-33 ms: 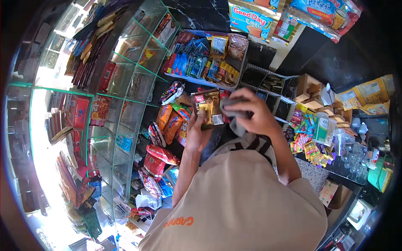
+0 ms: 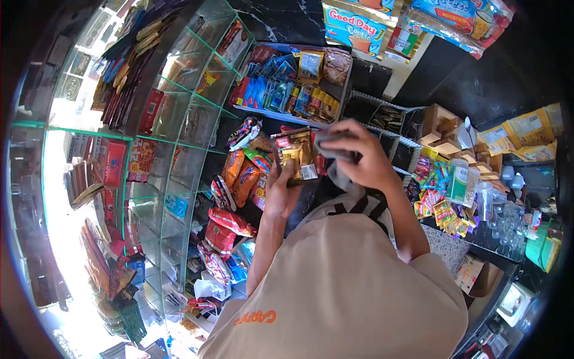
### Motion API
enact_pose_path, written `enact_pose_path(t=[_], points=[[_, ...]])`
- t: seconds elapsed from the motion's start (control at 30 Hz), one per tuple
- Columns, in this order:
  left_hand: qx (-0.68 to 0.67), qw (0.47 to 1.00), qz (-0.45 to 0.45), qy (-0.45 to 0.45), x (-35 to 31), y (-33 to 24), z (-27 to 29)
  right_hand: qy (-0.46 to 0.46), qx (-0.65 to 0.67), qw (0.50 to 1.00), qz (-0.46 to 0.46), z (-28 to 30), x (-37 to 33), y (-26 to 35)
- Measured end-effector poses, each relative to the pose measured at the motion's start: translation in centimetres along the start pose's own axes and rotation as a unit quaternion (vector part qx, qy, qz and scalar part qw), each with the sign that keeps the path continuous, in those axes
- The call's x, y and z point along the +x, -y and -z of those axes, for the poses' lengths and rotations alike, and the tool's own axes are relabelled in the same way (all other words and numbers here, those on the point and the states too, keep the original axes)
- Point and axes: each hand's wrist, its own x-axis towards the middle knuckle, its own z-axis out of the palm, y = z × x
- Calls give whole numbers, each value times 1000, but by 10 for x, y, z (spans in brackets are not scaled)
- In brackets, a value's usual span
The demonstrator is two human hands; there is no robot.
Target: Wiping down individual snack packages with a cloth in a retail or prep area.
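Note:
My left hand (image 2: 282, 190) is closed round the lower left edge of a brown and gold sachet pack (image 2: 304, 154), thumb on its front. The pack is held up with its printed face toward me. Close to its right side, my right hand (image 2: 362, 152) grips a dark grey cloth (image 2: 342, 175) that hangs below the fingers. The hand is slightly blurred, and I cannot tell whether the cloth touches the pack. Just beyond is a light-coloured tray (image 2: 269, 112) filled with blue, brown and gold sachets.
Glass shelving (image 2: 179, 143) with packets runs along the left. Orange snack bags (image 2: 245, 182) lie beside my left forearm. Wire baskets (image 2: 412, 158) and a wooden rack (image 2: 439, 128) stand on the right, near colourful sachets (image 2: 445, 215) and drinking glasses (image 2: 508, 230). Sachet strips (image 2: 356, 30) hang ahead.
The pack has tilted slightly, showing more of its gold face. My right hand and the cloth have shifted a little; both hands keep their holds.

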Motion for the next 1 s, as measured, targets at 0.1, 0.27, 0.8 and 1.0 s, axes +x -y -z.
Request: enact_pose_path(t=[0.1,0.27,0.8,1.0], points=[[2,1000,-6,2,-2,4,5,-31,-26,999,-18,-7,12,-3],[-1,1000,-7,-12,-4,4,3,-14,-39,999,-6,-36,12,0],[-49,999,6,-1,4,-2,12,151,14,988,19,-12,-25,6],[-90,996,13,-2,2,-8,11,-6,32,999,-7,-1,-1,1]])
